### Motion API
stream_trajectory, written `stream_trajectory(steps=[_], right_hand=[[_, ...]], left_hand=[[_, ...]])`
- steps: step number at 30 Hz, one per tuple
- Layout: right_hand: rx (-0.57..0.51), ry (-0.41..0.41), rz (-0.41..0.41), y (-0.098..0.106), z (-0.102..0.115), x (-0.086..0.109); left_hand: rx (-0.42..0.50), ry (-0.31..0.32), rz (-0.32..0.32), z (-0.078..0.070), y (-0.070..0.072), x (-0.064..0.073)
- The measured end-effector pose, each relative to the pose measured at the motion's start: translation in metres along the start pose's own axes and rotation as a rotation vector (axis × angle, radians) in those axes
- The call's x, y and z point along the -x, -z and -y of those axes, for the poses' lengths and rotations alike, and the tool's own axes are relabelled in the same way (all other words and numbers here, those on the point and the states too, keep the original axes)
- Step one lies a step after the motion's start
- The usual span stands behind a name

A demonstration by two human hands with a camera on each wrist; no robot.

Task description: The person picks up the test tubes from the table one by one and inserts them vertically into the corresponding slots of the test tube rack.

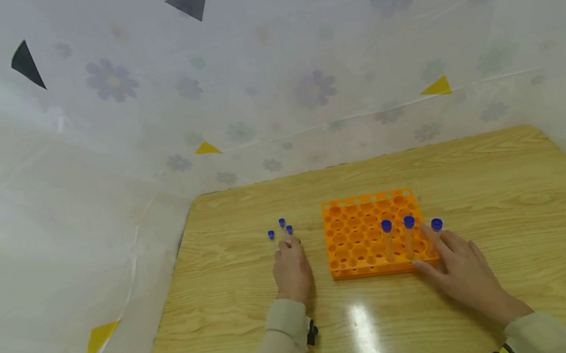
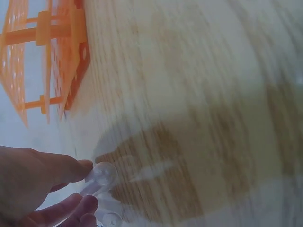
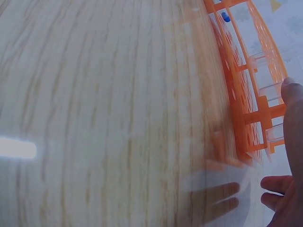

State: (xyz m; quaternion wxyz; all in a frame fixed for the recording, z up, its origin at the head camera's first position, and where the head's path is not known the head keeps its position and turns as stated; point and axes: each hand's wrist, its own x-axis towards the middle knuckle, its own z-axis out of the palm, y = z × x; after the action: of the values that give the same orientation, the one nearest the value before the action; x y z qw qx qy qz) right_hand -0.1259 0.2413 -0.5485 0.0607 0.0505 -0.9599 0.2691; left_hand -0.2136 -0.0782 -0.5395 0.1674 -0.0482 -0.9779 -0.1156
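My left hand (image 1: 292, 270) is at a small group of clear test tubes with blue caps, left of the orange rack. Its thumb and fingers pinch one tube (image 2: 103, 175), whose rounded bottom shows in the left wrist view. A second tube bottom (image 2: 111, 219) is right beside it. My right hand (image 1: 465, 271) rests at the near right corner of the orange test tube rack (image 1: 359, 272), thumb along the front, straight fingers by the right end. Three blue-capped tubes, at the left (image 1: 386, 226), middle (image 1: 409, 222) and right (image 1: 437, 224), stand upright in the front row.
The wooden table (image 1: 219, 335) runs back to a pale flowered curtain (image 1: 268, 80), which also hangs at both sides. Two more blue caps, one farther left (image 1: 271, 234) and one behind (image 1: 282, 223), show near my left hand. Most rack holes hold no tube.
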Motion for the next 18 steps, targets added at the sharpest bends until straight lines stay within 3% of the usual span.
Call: stream_trajectory(steps=[4,9,13,18], right_hand=[[-0.006,-0.005,0.01,0.0012,0.0009,-0.0002],[0.007,-0.005,0.007,0.0023,0.0014,0.0],[0.008,-0.005,-0.004,0.0014,0.0011,0.0005],[0.002,-0.005,-0.011,-0.0002,0.0004,0.0006]], left_hand=[[-0.101,-0.02,-0.006,-0.0029,-0.0001,-0.0002],[-0.178,-0.043,0.031,-0.0066,0.0009,-0.0013],[-0.15,-0.062,0.036,-0.008,0.0013,-0.0014],[-0.088,-0.079,-0.002,-0.0083,0.0016,-0.0007]])
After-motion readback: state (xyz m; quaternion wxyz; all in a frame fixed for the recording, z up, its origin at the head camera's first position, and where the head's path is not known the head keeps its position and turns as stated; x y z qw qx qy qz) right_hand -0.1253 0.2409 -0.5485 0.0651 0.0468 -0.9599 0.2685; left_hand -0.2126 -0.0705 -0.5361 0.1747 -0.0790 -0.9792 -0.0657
